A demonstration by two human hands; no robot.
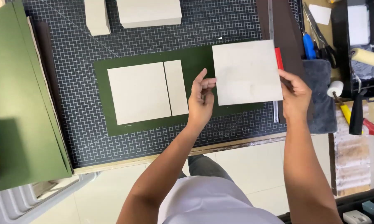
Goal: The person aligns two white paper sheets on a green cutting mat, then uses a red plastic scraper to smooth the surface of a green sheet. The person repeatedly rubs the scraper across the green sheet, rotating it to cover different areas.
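A dark green sheet (195,62) lies on the gridded cutting mat (71,74). Two pale grey boards sit on it: a large square board (138,93) and a narrow strip (176,88) beside it. My right hand (294,93) grips the right edge of a third square grey board (247,72), which lies over the sheet's right end. My left hand (201,101) hovers just left of that board with its fingers loosely curled and holds nothing. A red tool (279,58) peeks out behind the board's right edge.
Green paper sheets (21,95) are stacked at the left. Spare grey boards (149,12) lie at the mat's far edge. A metal ruler (271,20), scissors (319,37), a blue-handled tool (308,45), a grey cloth (321,95) and a glue roller (367,56) in a black tray crowd the right.
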